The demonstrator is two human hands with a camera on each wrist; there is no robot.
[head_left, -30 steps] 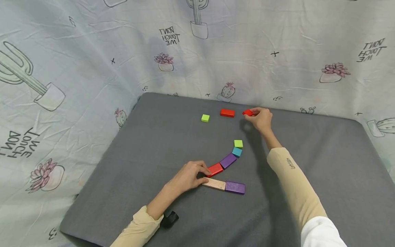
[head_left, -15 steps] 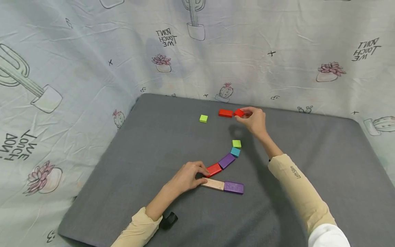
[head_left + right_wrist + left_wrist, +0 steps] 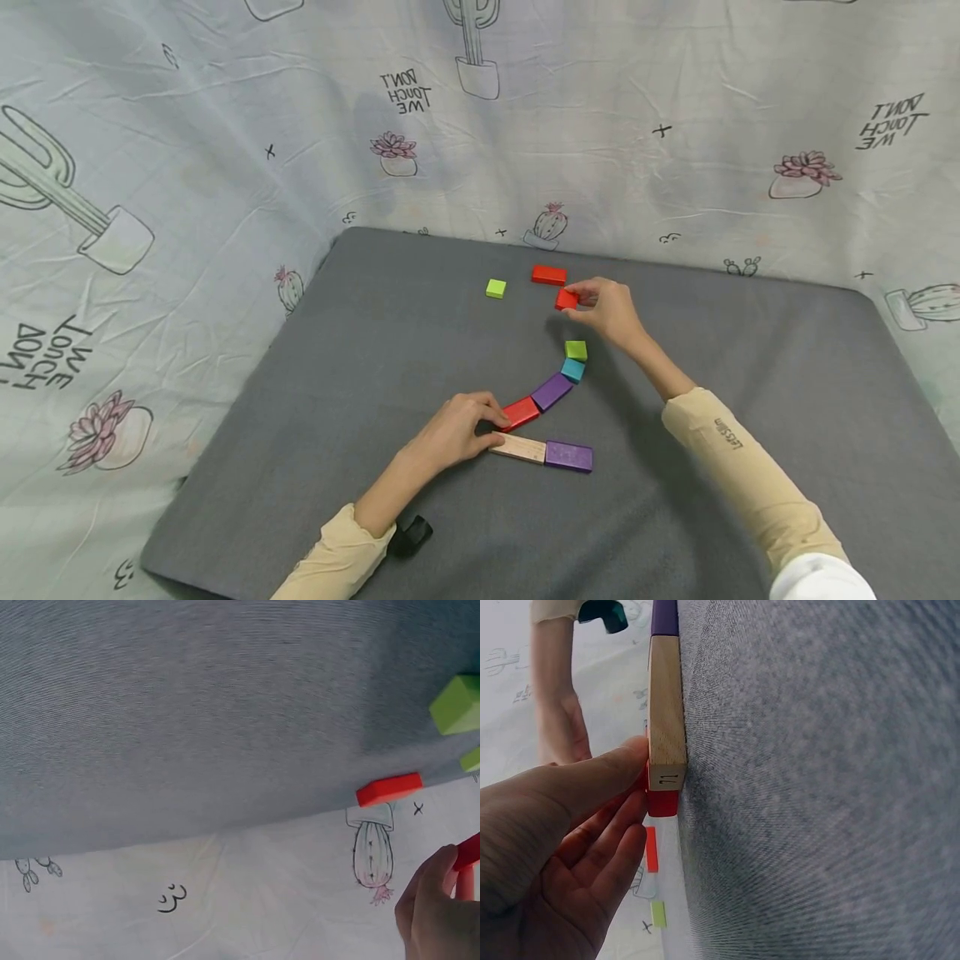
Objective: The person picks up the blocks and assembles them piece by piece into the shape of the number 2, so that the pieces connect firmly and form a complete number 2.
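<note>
Above the surface (image 3: 360,333), your right hand (image 3: 611,313) is pinching a red block (image 3: 566,299) between fingertips; your left hand (image 3: 456,427), fingers loose, is touching a wooden block (image 3: 520,448).

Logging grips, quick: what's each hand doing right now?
Left hand: at the wooden block and nearest red block; whether gripping cannot be told.
Right hand: holding another red block.

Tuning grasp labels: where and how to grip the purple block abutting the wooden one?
Likely best from above, pinching the long sides of the purple block at mid-length: it lies flat, one end against the wooden block, both long sides free.
</note>
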